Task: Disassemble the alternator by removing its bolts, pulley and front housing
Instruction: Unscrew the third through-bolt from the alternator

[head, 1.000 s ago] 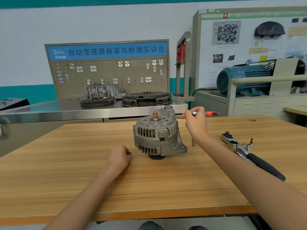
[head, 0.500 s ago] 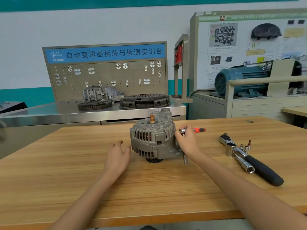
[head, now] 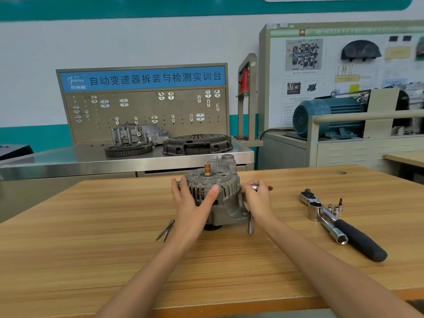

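Note:
The grey alternator [head: 229,187] stands on the wooden table [head: 91,226] with its copper-tipped shaft [head: 207,169] pointing up. One thin long bolt [head: 217,162] sticks up near its back ear. My left hand [head: 192,207] rests against the housing's front left side, fingers and thumb spread straight. My right hand [head: 258,200] grips a small red-handled driver [head: 267,187] at the housing's right side. The driver's metal shaft [head: 250,226] points down beside the mounting foot. Two long bolts [head: 165,230] lie on the table left of my left wrist.
A large ratchet wrench with a black handle [head: 344,228] lies at the right, with small sockets and bits [head: 336,207] beside it. Behind the table is a steel bench [head: 57,159] carrying a gear ring, a housing and a clutch cover.
My left hand has let go of the bolts, which now lie on the table, and moved up onto the alternator. My right hand has come down with the driver to the housing's right side.

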{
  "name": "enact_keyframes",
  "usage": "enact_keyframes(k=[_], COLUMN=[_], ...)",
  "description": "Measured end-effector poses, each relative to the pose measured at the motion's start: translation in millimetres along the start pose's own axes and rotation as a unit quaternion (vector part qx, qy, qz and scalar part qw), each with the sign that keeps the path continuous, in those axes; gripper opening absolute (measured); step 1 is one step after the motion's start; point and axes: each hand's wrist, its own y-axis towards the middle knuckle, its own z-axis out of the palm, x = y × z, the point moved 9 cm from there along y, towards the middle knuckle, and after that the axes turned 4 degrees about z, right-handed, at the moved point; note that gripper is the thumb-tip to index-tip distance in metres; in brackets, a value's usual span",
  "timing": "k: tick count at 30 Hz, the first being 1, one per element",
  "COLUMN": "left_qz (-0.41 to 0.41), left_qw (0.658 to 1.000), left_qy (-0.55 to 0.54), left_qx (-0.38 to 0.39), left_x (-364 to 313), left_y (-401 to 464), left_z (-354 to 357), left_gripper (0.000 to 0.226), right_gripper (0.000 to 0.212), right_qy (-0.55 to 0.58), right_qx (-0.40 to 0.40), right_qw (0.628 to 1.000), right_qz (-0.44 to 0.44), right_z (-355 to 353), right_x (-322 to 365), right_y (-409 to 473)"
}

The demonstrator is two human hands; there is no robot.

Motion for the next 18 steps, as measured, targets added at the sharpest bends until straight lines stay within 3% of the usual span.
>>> enact_keyframes(k=[5,9,12,14,18], left_qz=[0.021,-0.008,-0.004,0.001,-0.005], left_qw=[0.999,0.994,0.991,0.991,1.0], left_qy=[0.023,-0.033,0.015,0.051,-0.021], left_qx=[0.015,0.102,0.135,0.12,0.001], left_x=[11.4,31.4,32.5,32.5,26.7], left_y=[20.3,41.2,55.7,58.4,34.5], left_z=[-7.8,-13.0,-21.7,-31.7,-32.3], left_gripper=[0.12,0.092,0.071,0.068,0.057], right_gripper=[0.011,0.012,0.015,0.013,0.011], right_qy=[0.024,-0.006,-0.039,-0.042,-0.006], right_qx=[-0.018,-0.023,0.006,0.011,-0.049], right_qw=[1.0,0.998,0.994,0.993,0.992], right_qz=[-0.007,-0.05,-0.099,-0.111,-0.114], right_z=[-7.9,-9.2,-4.7,-5.0,-12.4], right_x=[3.1,13.3,21.8,25.3,46.1], right_y=[-11.8,-30.3,-46.7,-50.4,-33.4])
